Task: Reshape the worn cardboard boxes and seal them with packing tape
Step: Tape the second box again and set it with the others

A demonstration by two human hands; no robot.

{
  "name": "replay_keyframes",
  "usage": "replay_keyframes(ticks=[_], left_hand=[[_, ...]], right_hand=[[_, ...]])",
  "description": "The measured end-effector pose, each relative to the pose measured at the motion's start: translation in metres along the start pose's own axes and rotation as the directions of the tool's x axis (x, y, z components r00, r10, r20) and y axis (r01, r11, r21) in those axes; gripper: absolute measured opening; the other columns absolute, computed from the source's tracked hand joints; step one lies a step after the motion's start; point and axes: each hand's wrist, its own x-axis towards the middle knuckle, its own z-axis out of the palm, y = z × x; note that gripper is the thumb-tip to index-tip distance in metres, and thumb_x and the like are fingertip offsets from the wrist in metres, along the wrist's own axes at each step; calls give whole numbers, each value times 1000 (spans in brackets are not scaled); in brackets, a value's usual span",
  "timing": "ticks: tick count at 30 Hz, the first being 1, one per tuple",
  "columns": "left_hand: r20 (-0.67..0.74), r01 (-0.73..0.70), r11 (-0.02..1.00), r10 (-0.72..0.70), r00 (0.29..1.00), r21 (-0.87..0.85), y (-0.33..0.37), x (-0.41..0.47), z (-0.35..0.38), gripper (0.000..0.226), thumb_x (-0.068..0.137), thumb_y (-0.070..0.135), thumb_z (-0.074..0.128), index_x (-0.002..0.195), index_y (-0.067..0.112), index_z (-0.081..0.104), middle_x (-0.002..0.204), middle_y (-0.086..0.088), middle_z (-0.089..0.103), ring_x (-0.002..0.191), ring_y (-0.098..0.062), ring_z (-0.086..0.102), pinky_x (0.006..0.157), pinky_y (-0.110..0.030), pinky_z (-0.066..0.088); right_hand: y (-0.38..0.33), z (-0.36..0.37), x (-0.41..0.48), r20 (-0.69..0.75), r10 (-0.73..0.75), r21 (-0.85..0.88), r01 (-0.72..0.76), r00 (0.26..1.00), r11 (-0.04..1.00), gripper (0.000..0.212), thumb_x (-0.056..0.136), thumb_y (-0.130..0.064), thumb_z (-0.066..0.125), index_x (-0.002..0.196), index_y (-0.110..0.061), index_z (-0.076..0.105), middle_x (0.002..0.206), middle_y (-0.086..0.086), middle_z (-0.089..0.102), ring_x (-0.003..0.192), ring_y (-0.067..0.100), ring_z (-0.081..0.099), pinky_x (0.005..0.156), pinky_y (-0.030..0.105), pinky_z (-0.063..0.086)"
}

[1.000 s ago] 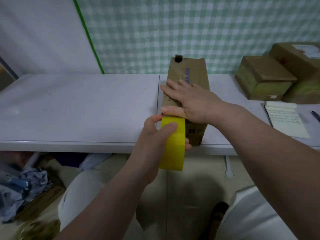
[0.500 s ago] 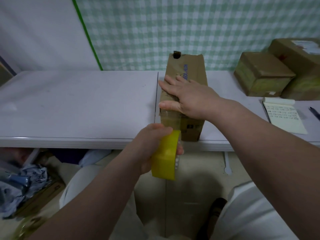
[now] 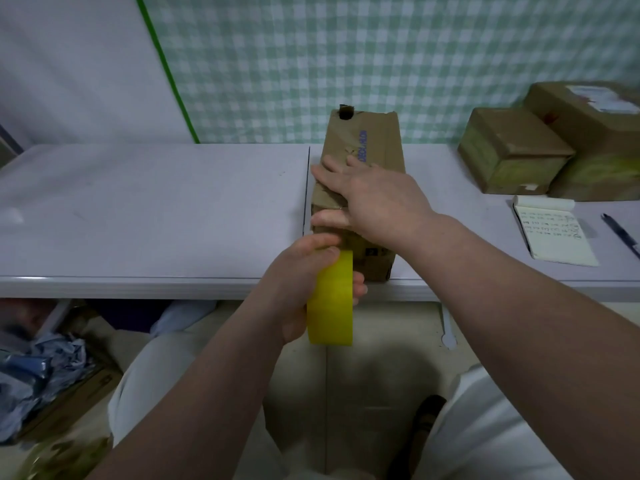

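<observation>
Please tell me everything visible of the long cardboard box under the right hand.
The long cardboard box is narrow, brown, worn and creased, with a dark hole at its far left corner and blue print along its top. It lies on the pale table, lengthwise away from the person, its near end at the front edge. The right hand presses flat on its top; the left hand holds a yellow tape roll at its near end.

Three worn boxes stand on the white counter (image 3: 138,209): one long brown cardboard box (image 3: 375,140) in the middle, one smaller brown cardboard box (image 3: 512,150) and one larger brown cardboard box (image 3: 588,126) at the right. One yellow roll of packing tape (image 3: 330,306). One lined paper notepad (image 3: 554,233). One dark pen (image 3: 620,233). Two hands: left hand (image 3: 298,282), right hand (image 3: 377,199).
</observation>
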Motion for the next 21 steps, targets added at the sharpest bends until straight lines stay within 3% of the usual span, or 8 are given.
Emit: replay_keyframes(ticks=[3, 6, 8, 10, 13, 18, 20, 21], left_hand=[[-17, -10, 1000, 10, 1000, 0, 0, 2, 4, 28, 98, 10, 45, 126, 8, 50, 77, -19, 69, 66, -29, 68, 62, -37, 58], [-19, -15, 999, 15, 1000, -33, 0, 3, 9, 27, 98, 9, 47, 125, 10, 49, 75, -19, 69, 65, -30, 68, 64, -38, 58], [-19, -10, 998, 9, 1000, -56, 0, 3, 11, 25, 97, 8, 47, 122, 12, 50, 75, -21, 68, 65, -32, 68, 62, -38, 58], [-26, -5, 998, 3, 1000, -58, -1, 4, 14, 23, 97, 8, 47, 119, 12, 51, 75, -21, 68, 65, -32, 68, 61, -37, 58], [-39, 0, 999, -2, 999, -40, -3, 5, 18, 23, 97, 8, 49, 119, 12, 51, 81, -21, 69, 68, -32, 69, 64, -39, 58], [-55, 3, 999, -5, 998, -37, -6, 7, 24, 24, 96, 6, 50, 120, 9, 49, 86, -23, 68, 69, -31, 69, 65, -40, 57], [-67, 4, 999, -7, 998, -39, -6, 7, 25, 25, 96, 6, 49, 120, 9, 49, 89, -25, 67, 69, -32, 69, 64, -40, 58], [-73, 5, 999, -7, 997, -35, -6, 7, 24, 23, 96, 7, 49, 118, 10, 50, 89, -25, 67, 69, -32, 69, 65, -40, 58]], right_hand=[[2, 6, -7, -144, 27, 35, -22, 989, 999, 55, 88, -65, 45, 132, -32, 45, 128, -10, 51, 111, 17, 52, 61, 28, 30], [5, 11, -19, -379, 219, 280, -114, 899, 953, 42, 91, -61, 39, 94, -24, 59, 85, -6, 60, 78, 16, 54, 53, 28, 29], [12, 18, -29, -501, 353, 423, -132, 790, 896, 43, 95, -50, 33, 97, -19, 62, 84, -3, 60, 78, 18, 54, 59, 30, 35], [19, 27, -41, -549, 430, 504, -127, 716, 855, 38, 99, -35, 32, 109, -14, 62, 94, 2, 62, 90, 23, 57, 67, 31, 40], [27, 40, -58, -474, 532, 575, -211, 702, 791, 39, 101, -26, 29, 118, -8, 60, 105, 11, 65, 98, 30, 58, 78, 39, 46], [45, 50, -67, -319, 734, 688, -386, 600, 615, 44, 104, -27, 25, 98, -4, 63, 94, 13, 66, 91, 30, 58, 73, 38, 42], [58, 61, -69, -247, 772, 620, -517, 586, 591, 37, 102, -27, 30, 101, -9, 64, 98, 11, 66, 95, 31, 59, 70, 33, 39], [65, 67, -71, -200, 780, 551, -590, 593, 590, 33, 101, -24, 35, 114, -12, 62, 110, 11, 65, 104, 30, 58, 76, 33, 40]])
